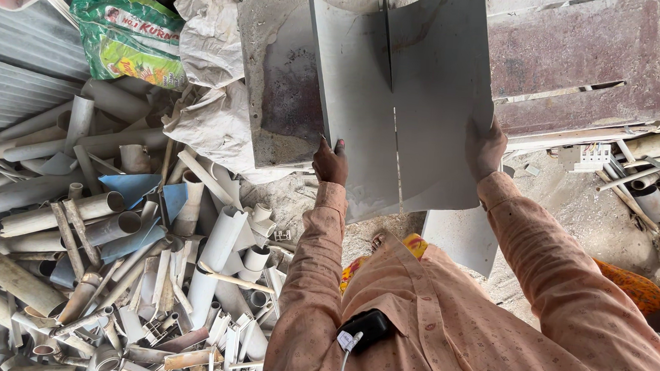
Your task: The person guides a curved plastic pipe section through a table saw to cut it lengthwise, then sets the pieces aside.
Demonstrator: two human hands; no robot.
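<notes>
I hold a large grey curved plastic sheet (402, 99), split down its middle, upright in front of me. My left hand (330, 161) grips its left edge low down. My right hand (485, 148) grips its right edge at about the same height. Both sleeves are pale orange. The sheet hangs over a stained grey and reddish table top (577, 63) behind it.
A heap of cut grey and white pipe pieces (116, 249) covers the floor at the left. A green printed bag (127, 32) and crumpled white sacking (213, 119) lie above it. More pipes and scrap (653, 195) sit at the right. Sandy floor (576, 221) shows below the table.
</notes>
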